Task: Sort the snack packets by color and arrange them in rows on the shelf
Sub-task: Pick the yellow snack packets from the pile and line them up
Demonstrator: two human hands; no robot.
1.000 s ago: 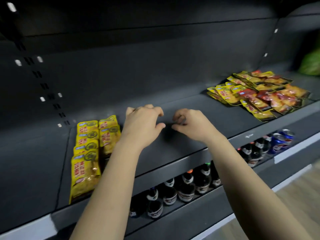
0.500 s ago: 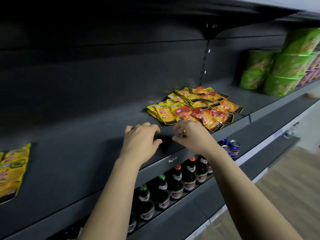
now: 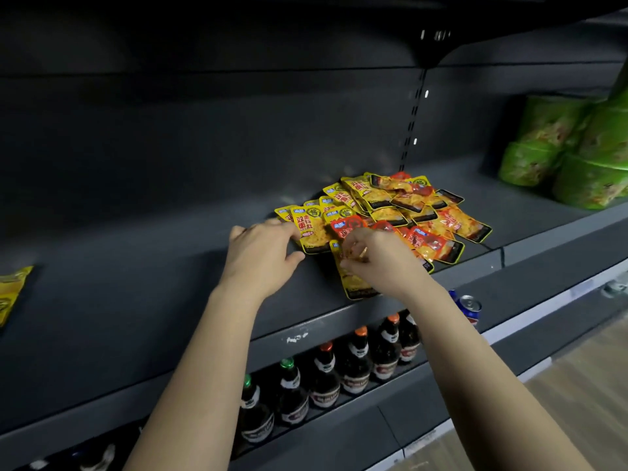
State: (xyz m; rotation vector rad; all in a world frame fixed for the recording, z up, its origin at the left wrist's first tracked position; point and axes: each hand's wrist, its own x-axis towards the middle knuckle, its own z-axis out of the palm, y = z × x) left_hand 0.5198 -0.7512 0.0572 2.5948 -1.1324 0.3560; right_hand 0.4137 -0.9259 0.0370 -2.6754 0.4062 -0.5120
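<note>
Dark grey shelf [image 3: 136, 300]: runs across the whole view, its front lip sloping up toward 3 o'clock.

Green packages [image 3: 571, 151]: stacked on the same shelf level at the far 3 o'clock side, well apart from the packets.

Bottles [image 3: 326, 379]: a row of dark glass bottles with coloured caps on the level below, at 6 o'clock of the hands. Blue cans [image 3: 470, 305] stand at the row's 3 o'clock end.

Pile of snack packets [image 3: 390, 212]: yellow and red packets mixed and overlapping, unsorted, lying flat on the shelf just past centre toward 1 o'clock.

Left hand [image 3: 261, 256]: palm down on the shelf at the pile's 9 o'clock edge, fingers spread, fingertips touching the large yellow packet [image 3: 312, 232]. Grip released; nothing is enclosed.

Right hand [image 3: 377, 263]: over the pile's 6 o'clock edge, fingers curled, pinching the upper part of a yellow packet [image 3: 353, 283] that extends toward the shelf lip. Grip closed on that packet.

Lone yellow packet [image 3: 12, 290]: at the far 9 o'clock edge of the shelf, partly cut off by the frame.
</note>
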